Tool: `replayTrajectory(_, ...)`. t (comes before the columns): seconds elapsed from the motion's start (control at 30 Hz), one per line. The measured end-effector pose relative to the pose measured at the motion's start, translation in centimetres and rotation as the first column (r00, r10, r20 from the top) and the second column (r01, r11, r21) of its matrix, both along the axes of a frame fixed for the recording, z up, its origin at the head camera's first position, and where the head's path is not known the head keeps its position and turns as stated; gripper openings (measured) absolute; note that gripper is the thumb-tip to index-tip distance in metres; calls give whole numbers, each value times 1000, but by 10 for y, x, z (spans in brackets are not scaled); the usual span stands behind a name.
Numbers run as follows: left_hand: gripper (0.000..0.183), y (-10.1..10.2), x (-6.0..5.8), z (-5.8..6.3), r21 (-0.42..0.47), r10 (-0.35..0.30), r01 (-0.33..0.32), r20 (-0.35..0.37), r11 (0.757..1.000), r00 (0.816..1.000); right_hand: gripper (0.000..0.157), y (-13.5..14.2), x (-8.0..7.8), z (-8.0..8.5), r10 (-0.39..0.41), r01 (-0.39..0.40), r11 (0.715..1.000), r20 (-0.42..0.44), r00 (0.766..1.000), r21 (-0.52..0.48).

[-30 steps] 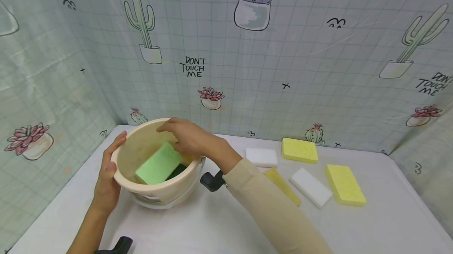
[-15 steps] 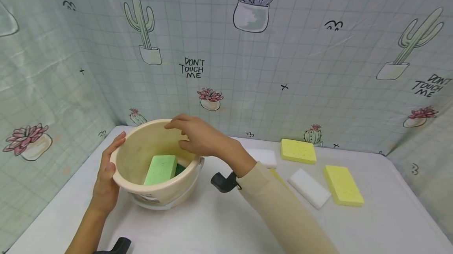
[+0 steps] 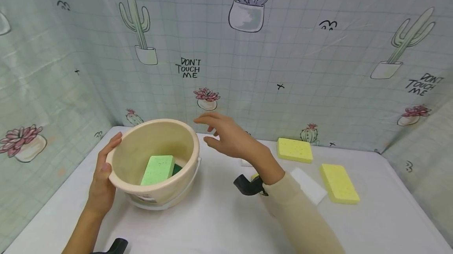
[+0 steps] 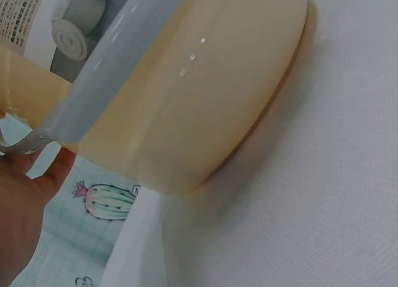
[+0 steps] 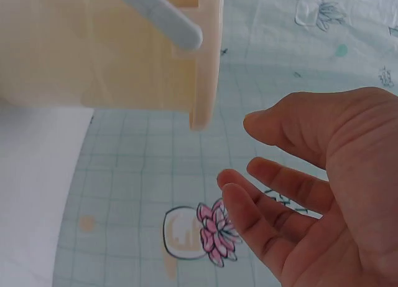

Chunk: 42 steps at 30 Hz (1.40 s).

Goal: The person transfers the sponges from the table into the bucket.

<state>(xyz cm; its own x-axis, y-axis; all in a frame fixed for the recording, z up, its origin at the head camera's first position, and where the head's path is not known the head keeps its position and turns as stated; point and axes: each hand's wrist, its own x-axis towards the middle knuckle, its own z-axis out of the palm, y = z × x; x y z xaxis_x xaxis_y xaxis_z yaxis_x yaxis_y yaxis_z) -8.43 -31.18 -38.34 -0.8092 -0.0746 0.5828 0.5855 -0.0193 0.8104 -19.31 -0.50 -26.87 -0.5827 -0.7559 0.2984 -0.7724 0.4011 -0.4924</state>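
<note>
The left hand point(image 3: 102, 181) holds the cream bucket point(image 3: 166, 136) at its side, with the thumb near the rim and the fingers spread along the wall. Inside the bucket, to the right of this grip, lies a green sponge point(image 3: 158, 169), just beside a dark green piece point(image 3: 176, 169). The right hand point(image 3: 230, 136) hangs near the bucket but apart from it; its fingers are loosely bent, with a wide gap to the thumb. Further right of this hand, two yellow sponges point(image 3: 294, 150) point(image 3: 339, 183) and a partly hidden white block point(image 3: 308, 185) lie on the table point(image 3: 385, 203).
</note>
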Motion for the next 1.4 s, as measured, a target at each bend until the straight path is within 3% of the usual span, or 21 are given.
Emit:
replayTrajectory(0.3,53,0,2,-2,13,-7,7,-3,1000,1000,48,27,2,-15,-73,73,997,19,997,-22)
replayTrajectory(0.73,54,2,-3,-1,34,-5,5,-5,999,1000,48,56,-1,-39,-118,120,992,39,992,-40)
replayTrajectory(1.17,53,5,-3,-1,37,-16,16,6,999,1000,50,109,-2,-63,-248,253,964,70,966,-82)
replayTrajectory(1.4,54,2,-1,0,49,-22,23,-7,999,1000,49,123,-9,-73,-285,289,949,50,957,-128)
